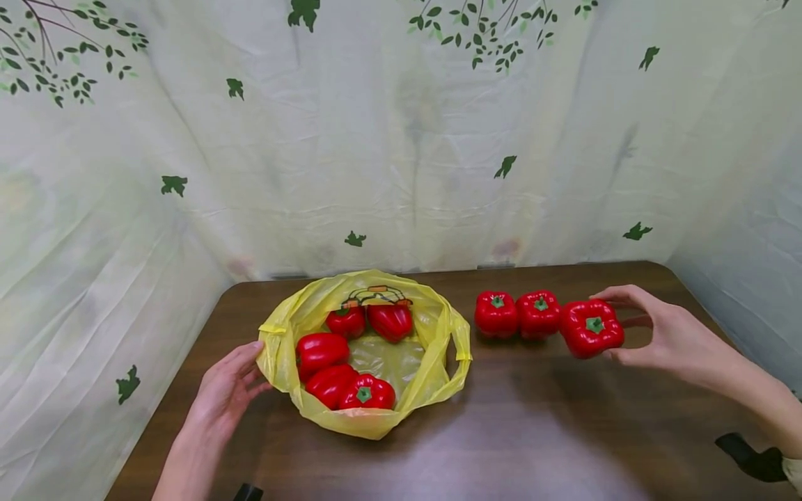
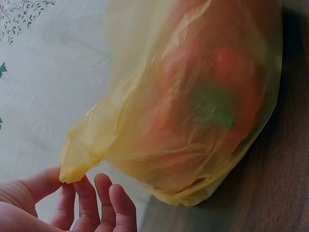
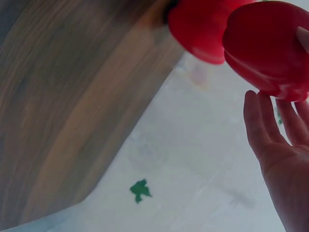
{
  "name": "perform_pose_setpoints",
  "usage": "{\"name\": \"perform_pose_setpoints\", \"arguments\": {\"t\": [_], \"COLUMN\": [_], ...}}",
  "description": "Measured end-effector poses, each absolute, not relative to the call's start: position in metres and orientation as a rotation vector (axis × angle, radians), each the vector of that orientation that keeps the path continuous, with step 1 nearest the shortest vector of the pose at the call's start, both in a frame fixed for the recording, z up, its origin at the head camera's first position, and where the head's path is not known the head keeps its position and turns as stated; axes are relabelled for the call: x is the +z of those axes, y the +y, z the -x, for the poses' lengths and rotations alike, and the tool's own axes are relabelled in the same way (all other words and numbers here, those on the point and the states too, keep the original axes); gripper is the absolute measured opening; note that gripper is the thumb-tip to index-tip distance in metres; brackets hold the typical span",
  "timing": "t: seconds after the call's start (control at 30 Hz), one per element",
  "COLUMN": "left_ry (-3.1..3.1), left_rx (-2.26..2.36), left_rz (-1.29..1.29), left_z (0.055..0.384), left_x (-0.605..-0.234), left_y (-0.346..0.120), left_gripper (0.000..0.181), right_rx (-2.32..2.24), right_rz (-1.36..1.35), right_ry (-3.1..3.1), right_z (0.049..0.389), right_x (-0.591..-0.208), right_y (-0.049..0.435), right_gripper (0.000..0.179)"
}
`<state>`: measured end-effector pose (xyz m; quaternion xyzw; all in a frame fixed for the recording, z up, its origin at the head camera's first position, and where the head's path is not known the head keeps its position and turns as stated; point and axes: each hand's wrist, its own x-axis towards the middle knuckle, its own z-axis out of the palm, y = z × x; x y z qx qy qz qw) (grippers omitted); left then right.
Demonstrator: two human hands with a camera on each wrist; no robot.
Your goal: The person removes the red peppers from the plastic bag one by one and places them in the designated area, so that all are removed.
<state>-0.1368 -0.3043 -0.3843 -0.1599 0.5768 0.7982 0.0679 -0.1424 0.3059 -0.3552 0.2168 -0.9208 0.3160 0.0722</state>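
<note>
Over on the left, the left hand (image 1: 219, 393) pinches the edge of a yellow bag (image 1: 280, 362) between thumb and fingers. Just right of that hand, the bag gapes open, with five red peppers (image 1: 322, 353) showing inside. Between the bag and the right hand (image 1: 677, 341), two more peppers (image 1: 539, 314) sit side by side on the brown table (image 1: 501, 431). Farthest right, the right hand grips another pepper (image 1: 592, 330) by its side, green stem facing up.

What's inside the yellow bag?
Five red peppers show inside the yellow bag. Anything under them, or tucked behind its front edge, is covered, so I can't tell.
</note>
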Motion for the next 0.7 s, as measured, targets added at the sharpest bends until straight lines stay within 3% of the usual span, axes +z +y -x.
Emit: {"name": "perform_pose_setpoints", "arguments": {"t": [0.2, 0.7], "left_ry": [1.741, 1.746], "left_rx": [2.414, 2.392], "left_rz": [0.467, 0.494], "left_z": [0.137, 0.137], "left_x": [-0.384, -0.384], "left_y": [-0.305, -0.306], "left_gripper": [0.018, 0.018], "right_rx": [1.204, 1.417], "right_rz": [-0.441, -0.394], "right_ry": [-2.810, -2.779], "right_z": [0.150, 0.175], "right_x": [-0.362, -0.406], "right_y": [0.322, 0.345], "right_gripper": [0.070, 0.067]}}
